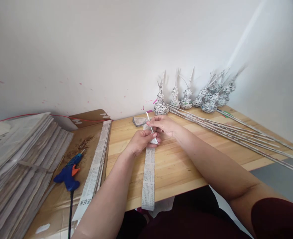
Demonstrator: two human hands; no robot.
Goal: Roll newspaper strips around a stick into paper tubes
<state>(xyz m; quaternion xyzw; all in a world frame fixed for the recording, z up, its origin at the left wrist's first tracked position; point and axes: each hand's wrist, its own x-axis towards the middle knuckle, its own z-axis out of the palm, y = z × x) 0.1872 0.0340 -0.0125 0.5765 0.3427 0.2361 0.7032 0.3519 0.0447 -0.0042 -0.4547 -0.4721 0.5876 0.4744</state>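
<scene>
A long newspaper strip (148,176) runs up the wooden table from its front edge, where the near end hangs slightly over. At its far end the paper is rolled slantwise into a thin, pale tube that sticks up between my hands. My left hand (143,141) pinches the lower part of the roll, close to where the flat paper begins. Higher up, my right hand (161,124) has thumb and fingertips closed on the tube. A small folded grey cloth (139,121) lies just behind my hands.
Woven paper figures (161,108) line the wall, with several long rolled paper sticks (211,127) at right. To the left lie a stack of paper strips (94,169), a blue glue gun (70,176) on cardboard, and a tied newspaper pile (32,166). The wooden tabletop (176,179) ends near my lap.
</scene>
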